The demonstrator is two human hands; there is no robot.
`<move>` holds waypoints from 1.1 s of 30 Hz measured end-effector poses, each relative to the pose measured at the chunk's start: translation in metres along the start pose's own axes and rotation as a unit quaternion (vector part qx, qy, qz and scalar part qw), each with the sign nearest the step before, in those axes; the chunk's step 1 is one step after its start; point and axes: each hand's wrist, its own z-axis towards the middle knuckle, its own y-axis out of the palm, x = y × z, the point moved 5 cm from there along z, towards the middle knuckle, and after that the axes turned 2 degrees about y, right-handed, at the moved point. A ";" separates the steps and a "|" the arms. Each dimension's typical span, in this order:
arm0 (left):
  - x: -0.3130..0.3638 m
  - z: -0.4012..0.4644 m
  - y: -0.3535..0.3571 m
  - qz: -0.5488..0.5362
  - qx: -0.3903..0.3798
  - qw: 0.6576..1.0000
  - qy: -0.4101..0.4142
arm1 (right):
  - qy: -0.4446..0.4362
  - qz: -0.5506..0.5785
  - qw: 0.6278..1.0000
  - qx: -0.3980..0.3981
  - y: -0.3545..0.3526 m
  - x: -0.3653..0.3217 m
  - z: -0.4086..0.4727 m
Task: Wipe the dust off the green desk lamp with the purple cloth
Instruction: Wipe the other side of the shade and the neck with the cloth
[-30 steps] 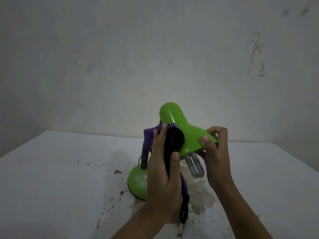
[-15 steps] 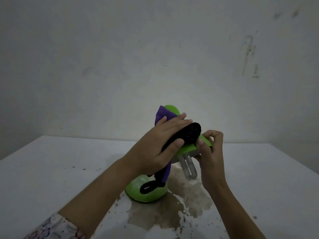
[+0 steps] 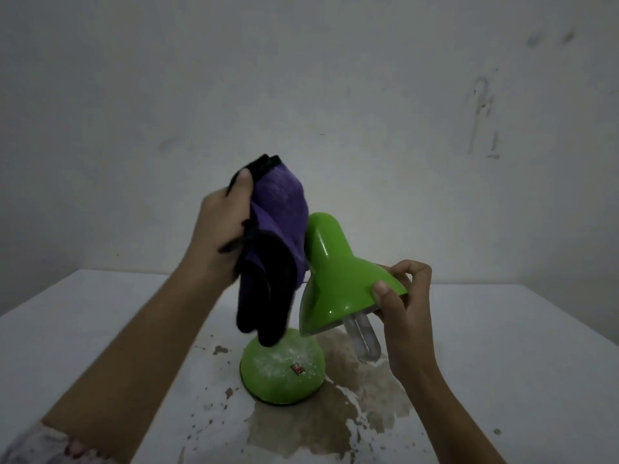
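Lamp: on stained counter, shade tilted, rim pinched by right hand. Cloth: bunched in left hand, fingers curled round it, beside shade's crown, tail dangling over dusty base. Risks: bare bulb knocked by a careless wipe; shade forced over; base dust missed.

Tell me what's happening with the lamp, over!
Left hand grips purple cloth beside lamp shade. Right hand pinches shade rim. Base dusty. Nothing in the way.
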 end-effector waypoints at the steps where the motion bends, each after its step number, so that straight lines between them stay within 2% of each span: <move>1: 0.002 0.007 -0.003 -0.007 -0.005 1.000 -0.023 | -0.002 0.000 1.000 -0.001 0.001 0.000 0.000; 3: 0.007 0.019 -0.008 -0.009 -0.001 1.000 -0.030 | -0.004 0.004 1.000 -0.001 0.002 0.000 0.000; 5: 0.014 0.028 -0.007 0.018 0.016 1.000 -0.004 | -0.004 0.006 1.000 0.001 0.001 -0.001 0.000; 7: 0.022 0.032 0.003 0.087 0.031 0.993 0.069 | -0.003 0.009 1.000 0.001 0.001 -0.001 0.000; 9: 0.031 0.025 0.023 0.155 -0.002 0.972 0.179 | -0.002 0.009 1.000 0.002 0.001 -0.001 0.000; 10: 0.032 0.017 0.036 0.174 -0.055 0.956 0.230 | -0.002 0.009 1.000 0.002 0.002 -0.001 -0.001; 12: 0.023 -0.002 0.061 0.214 -0.222 0.906 0.289 | -0.003 0.011 1.000 0.003 0.002 -0.001 -0.001; 14: 0.004 -0.022 0.078 0.316 -0.361 0.816 0.322 | -0.002 0.015 1.000 0.009 0.000 0.000 -0.002; 15: -0.003 -0.029 0.082 0.366 -0.392 0.772 0.343 | -0.002 0.015 1.000 0.012 -0.001 0.001 -0.002; 16: -0.007 -0.032 0.083 0.393 -0.402 0.745 0.359 | -0.003 0.014 1.000 0.013 -0.001 0.001 -0.002; 23: -0.005 -0.025 0.088 0.443 -0.430 0.677 0.401 | -0.014 0.022 0.999 0.028 0.000 0.004 -0.003; 25: -0.005 -0.022 0.093 0.454 -0.423 0.668 0.409 | -0.016 0.021 0.999 0.030 -0.001 0.003 -0.003; 29: -0.007 -0.013 0.100 0.487 -0.390 0.677 0.390 | -0.019 0.020 0.999 0.035 -0.001 0.003 -0.002; 33: -0.009 -0.001 0.102 0.475 -0.374 0.737 0.300 | -0.024 0.018 0.999 0.030 -0.001 0.002 -0.002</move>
